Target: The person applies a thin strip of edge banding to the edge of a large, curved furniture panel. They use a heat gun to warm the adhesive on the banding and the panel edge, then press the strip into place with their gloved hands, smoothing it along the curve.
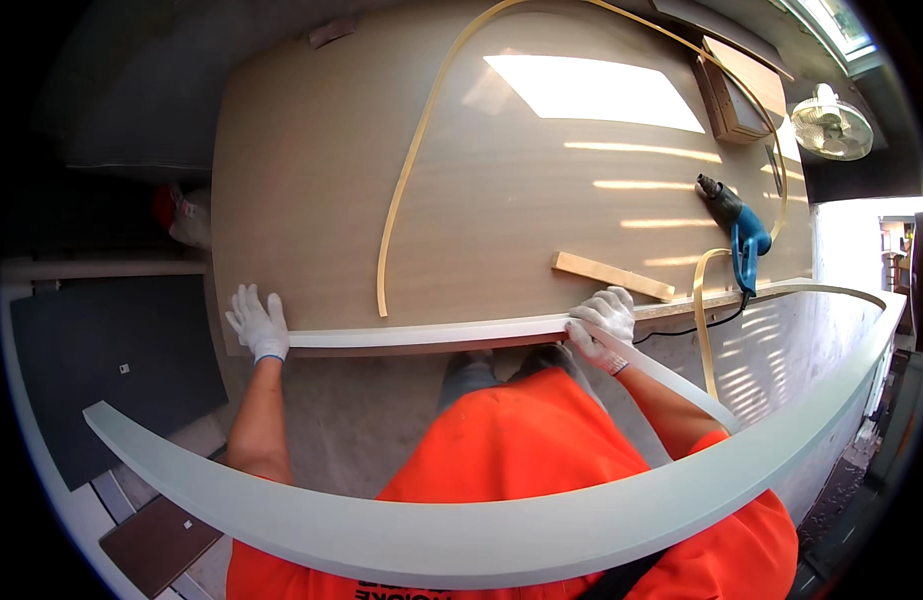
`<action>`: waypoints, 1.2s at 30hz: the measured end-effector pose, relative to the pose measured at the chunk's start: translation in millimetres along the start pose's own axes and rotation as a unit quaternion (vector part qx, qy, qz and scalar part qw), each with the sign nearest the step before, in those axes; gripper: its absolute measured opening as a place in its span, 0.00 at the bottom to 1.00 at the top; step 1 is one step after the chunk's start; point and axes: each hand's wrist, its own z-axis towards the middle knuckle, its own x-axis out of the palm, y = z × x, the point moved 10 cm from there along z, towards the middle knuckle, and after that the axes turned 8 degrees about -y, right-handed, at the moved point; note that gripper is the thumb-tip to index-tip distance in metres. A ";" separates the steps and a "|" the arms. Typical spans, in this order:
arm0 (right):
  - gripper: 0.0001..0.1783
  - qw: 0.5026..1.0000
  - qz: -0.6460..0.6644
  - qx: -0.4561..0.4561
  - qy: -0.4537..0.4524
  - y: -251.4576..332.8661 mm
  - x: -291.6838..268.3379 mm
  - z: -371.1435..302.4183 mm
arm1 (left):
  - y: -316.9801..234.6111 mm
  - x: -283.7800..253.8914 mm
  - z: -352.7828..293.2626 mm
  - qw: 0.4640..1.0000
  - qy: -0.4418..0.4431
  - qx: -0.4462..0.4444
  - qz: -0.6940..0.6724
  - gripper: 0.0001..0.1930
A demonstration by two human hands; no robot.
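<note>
My left hand [258,321], in a white glove, lies with its fingers spread at the near left corner of the large brown board [462,220]. It is at the left end of a white edging strip [432,334] that runs along the board's near edge. My right hand [603,325], also gloved, is closed around this strip farther right, its fingers over the edge. From there the strip's loose part [672,383] bends away to the lower right, over my forearm. A wooden block [614,276] lies on the board just beyond my right hand.
A blue heat gun [747,235] with a black cord lies at the board's right. A yellow strip [412,165] loops over the board. Stacked panels [739,90] and a fan [832,124] are at far right. A wide pale band [462,540] crosses in front of my body.
</note>
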 end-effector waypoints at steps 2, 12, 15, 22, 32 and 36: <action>0.08 1.000 -0.006 -0.004 -0.016 -3.3 -2.3 -3.4 | -55.7 -11.6 -14.9 1.000 0.007 0.011 0.014 0.32; 0.09 0.999 0.034 0.020 -0.015 -4.1 -1.3 -8.0 | -414.3 -84.2 -142.1 0.970 -0.010 0.124 -0.211 0.42; 0.09 0.999 0.024 0.021 -0.006 -5.6 2.1 -9.7 | -360.4 -77.8 -121.0 0.977 -0.007 0.098 -0.188 0.43; 0.10 0.999 -0.020 0.013 0.032 -0.7 9.4 -6.3 | -58.2 -25.8 -31.6 0.999 0.009 -0.039 -0.015 0.42; 0.13 0.996 -0.066 -0.003 0.061 10.0 22.3 -4.5 | 75.0 18.6 17.5 0.996 0.062 -0.024 -0.052 0.41; 0.13 0.997 -0.050 -0.010 0.063 21.8 20.5 8.8 | 118.1 46.1 20.1 0.982 0.093 -0.045 -0.157 0.39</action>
